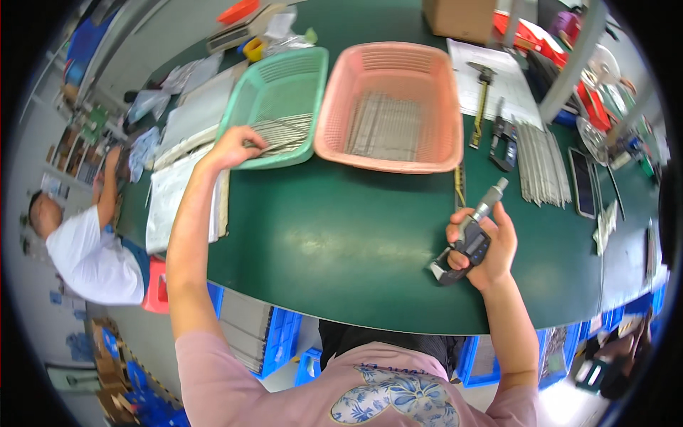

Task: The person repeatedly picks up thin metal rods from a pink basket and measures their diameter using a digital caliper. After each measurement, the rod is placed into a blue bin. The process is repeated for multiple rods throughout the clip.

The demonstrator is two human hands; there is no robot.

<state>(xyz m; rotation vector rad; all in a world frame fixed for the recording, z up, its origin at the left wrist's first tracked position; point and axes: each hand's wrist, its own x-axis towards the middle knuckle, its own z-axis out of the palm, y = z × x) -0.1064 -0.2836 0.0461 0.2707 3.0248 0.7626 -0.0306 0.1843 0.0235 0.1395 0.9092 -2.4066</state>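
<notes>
Far left of the pink basket [388,161], a person in a white shirt [96,252] sits beside the table [327,235]. Nearer the basket lie papers [171,203], partly covered by the wearer's left forearm. The left hand [233,147] reaches over the rim of the green basket [277,78], just left of the pink one, its bent fingers at the thin rods [288,132] inside; whether it pinches one, I cannot tell. More rods fill the pink basket's floor. Behind its right corner stands a cardboard box [459,18]. In front of that side, the right hand [498,245] wraps firmly around a gauge [473,238]. Right of the basket lie a caliper [482,99], a second gauge [508,149], a rod bundle [541,164] and a phone [583,181].
</notes>
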